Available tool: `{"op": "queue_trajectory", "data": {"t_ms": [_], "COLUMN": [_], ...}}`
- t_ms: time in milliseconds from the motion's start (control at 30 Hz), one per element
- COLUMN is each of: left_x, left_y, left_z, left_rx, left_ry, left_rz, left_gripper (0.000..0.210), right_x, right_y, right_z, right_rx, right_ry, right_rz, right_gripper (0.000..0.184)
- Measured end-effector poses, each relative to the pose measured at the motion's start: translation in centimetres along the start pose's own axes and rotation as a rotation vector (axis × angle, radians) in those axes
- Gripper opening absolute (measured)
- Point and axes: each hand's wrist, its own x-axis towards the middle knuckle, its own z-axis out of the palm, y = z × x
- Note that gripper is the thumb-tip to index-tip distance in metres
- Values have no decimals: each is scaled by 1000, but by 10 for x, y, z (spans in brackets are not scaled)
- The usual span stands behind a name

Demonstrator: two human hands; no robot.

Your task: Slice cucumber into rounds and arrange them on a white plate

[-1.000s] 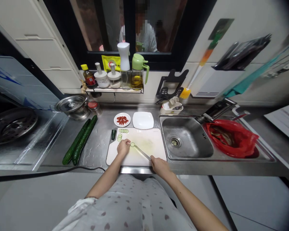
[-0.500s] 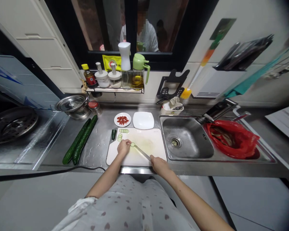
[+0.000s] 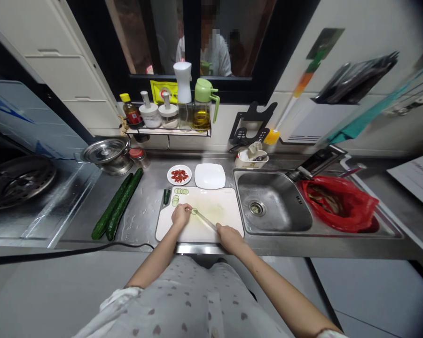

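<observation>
Window (image 3: 191, 47): broad black surround, dim panes with reflections.
Wall (image 3: 370, 23): pale, with faint seams, right of the window.
Shelf (image 3: 169, 133): narrow, fixed just below the window.
Cabinet (image 3: 54, 77): white fronts with recessed grips, upper left.
Side panel (image 3: 17, 134): pale and glossy, blue shapes, far left.
Counter (image 3: 143, 216): grey steel, along the wall.
Sink (image 3: 275, 202): steel basin let into the counter, toward the right.
Faucet (image 3: 319, 162): dark body, behind the sink.
Light: even, with bright glints on the counter.

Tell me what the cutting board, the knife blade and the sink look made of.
Cutting board: probably matte white plastic, judging by its even, grainless face.
Knife blade: likely metal, pale and smooth, though too small here to be sure.
Sink: seemingly stainless steel, with a grey satin sheen and soft highlights.
</observation>
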Motion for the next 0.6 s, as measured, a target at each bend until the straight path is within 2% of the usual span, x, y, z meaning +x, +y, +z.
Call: {"op": "queue_trajectory", "data": {"t_ms": [600], "left_x": [0], "left_y": [0], "left_z": [-1], "left_rx": [-1], "left_ry": [-7], "left_rz": [-9], "left_gripper": [20], "right_x": [1], "right_y": [-3], "right_z": [-2], "right_rx": [0], "right_ry": [-2], "right_rz": [6], "right_gripper": [29]}}
